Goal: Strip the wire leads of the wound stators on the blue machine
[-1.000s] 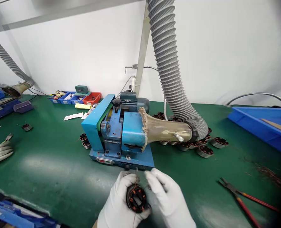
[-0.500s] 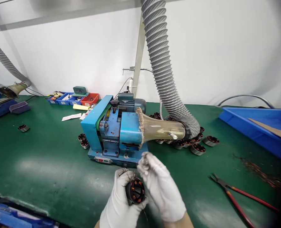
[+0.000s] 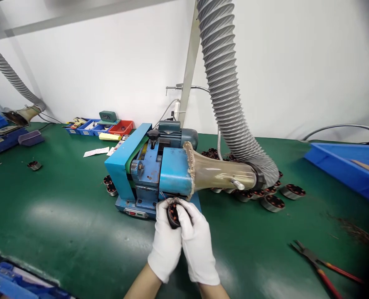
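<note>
The black ring-shaped stator with copper windings (image 3: 173, 215) sits between both hands, at the blue machine's (image 3: 147, 170) front edge. The white-gloved left hand (image 3: 165, 241) grasps its left side; the white-gloved right hand (image 3: 197, 236) grips its right side.

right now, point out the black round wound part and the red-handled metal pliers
Black round wound part (image 3: 173, 215): head view, on its open face
Red-handled metal pliers (image 3: 310, 255): head view, on the metal near the pivot
</note>
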`<state>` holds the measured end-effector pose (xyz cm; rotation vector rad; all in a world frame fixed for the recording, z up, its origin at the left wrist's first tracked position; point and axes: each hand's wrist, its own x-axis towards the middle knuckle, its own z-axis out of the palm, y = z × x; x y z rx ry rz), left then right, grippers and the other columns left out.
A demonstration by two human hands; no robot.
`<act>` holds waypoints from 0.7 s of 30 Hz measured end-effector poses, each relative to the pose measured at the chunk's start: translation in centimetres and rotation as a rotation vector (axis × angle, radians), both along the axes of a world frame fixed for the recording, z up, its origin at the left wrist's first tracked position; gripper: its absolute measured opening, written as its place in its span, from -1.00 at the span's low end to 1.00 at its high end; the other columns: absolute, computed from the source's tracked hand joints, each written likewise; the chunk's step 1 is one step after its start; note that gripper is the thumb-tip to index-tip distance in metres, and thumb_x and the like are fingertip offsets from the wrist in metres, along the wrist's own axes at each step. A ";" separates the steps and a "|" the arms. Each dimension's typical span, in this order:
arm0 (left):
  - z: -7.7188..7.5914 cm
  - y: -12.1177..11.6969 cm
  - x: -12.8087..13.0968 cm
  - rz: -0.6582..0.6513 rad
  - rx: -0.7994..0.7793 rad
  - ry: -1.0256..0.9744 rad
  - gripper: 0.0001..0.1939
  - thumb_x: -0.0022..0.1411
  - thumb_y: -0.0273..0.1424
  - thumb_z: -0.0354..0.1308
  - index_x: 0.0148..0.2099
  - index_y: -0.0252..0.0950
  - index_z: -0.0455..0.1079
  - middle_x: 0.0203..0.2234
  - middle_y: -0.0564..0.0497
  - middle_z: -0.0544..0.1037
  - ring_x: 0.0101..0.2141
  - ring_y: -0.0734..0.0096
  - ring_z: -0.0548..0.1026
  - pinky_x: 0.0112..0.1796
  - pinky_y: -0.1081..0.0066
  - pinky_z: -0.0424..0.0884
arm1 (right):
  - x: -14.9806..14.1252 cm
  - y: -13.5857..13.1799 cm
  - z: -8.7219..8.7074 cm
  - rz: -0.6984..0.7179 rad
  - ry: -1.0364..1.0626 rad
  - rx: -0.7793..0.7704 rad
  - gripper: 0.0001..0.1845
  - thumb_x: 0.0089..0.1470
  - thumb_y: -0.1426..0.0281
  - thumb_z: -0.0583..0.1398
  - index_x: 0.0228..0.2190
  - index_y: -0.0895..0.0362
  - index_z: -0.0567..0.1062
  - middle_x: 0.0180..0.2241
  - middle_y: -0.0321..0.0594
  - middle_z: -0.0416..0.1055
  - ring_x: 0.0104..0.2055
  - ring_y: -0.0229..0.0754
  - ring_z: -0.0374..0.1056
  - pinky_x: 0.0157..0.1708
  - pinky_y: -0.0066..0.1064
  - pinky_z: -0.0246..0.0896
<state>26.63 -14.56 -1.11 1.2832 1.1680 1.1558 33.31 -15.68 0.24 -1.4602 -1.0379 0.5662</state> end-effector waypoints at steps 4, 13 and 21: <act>0.0 0.3 0.0 0.009 0.038 -0.005 -0.66 0.03 -0.47 0.16 -0.10 -0.23 0.26 -0.16 -0.06 0.43 -0.16 0.29 0.43 -0.10 0.29 0.31 | 0.1 0.1 0.0 0.006 -0.038 0.008 -0.73 0.06 0.28 0.06 -0.35 0.13 0.51 -0.31 -0.11 0.49 -0.27 -0.09 0.40 -0.23 -0.30 0.30; 1.0 0.2 0.0 -0.020 -0.016 -0.016 -0.64 0.02 -0.48 0.14 -0.08 -0.25 0.24 -0.13 -0.11 0.42 -0.11 0.24 0.41 -0.10 0.28 0.32 | 0.2 0.0 0.2 0.009 -0.031 -0.007 -0.73 0.08 0.29 0.05 -0.34 0.14 0.49 -0.31 -0.12 0.47 -0.26 -0.09 0.38 -0.20 -0.28 0.27; -0.4 -3.9 -4.1 -0.175 -0.035 0.060 -0.36 -0.12 -0.56 0.19 0.06 -0.23 0.15 0.00 -0.12 0.34 0.01 0.15 0.34 0.02 0.23 0.26 | -1.0 -5.6 -1.1 0.134 0.074 0.126 -0.78 0.07 0.35 0.11 -0.25 0.05 0.51 -0.15 -0.16 0.45 -0.11 -0.09 0.36 -0.10 -0.33 0.26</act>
